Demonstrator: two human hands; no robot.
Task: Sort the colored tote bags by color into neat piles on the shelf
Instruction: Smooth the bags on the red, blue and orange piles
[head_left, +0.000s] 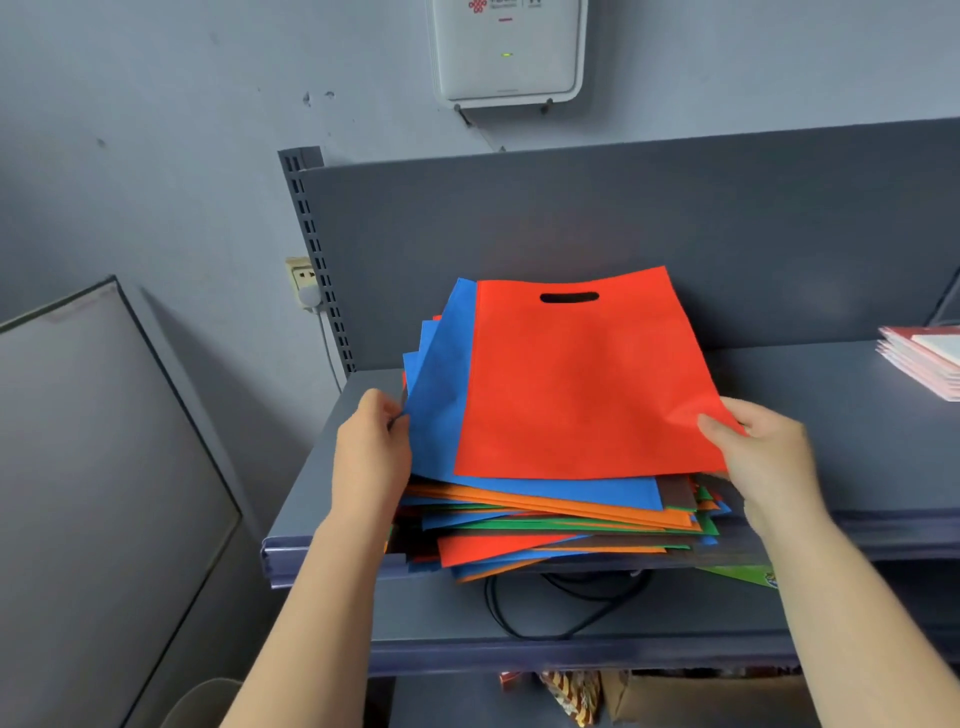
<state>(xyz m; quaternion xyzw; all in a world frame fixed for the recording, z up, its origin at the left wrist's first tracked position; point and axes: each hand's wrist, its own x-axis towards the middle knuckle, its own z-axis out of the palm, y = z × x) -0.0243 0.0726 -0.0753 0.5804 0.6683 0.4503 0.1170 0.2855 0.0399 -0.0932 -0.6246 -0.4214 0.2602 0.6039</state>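
- My right hand (756, 441) pinches the red bag's (582, 374) near right corner.
- My left hand (371, 441) grips the blue bags' (441, 395) left edge.
- The mixed pile (545, 525) overhangs the shelf's (810, 395) front lip; bare shelf lies right, before booklets (924, 358).
- The wall box's (506, 52) logo is unreadable.

A mixed stack of flat tote bags (561, 519) lies on my grey shelf (831, 415), its near edges overhanging the shelf's front lip. On top sits a red bag (587, 379), flat, its cut-out handle slot toward the back panel. Just under it, fanned out to the left, are blue bags (441, 374). Lower layers show orange, green, brown, red and blue edges, all skewed and uneven
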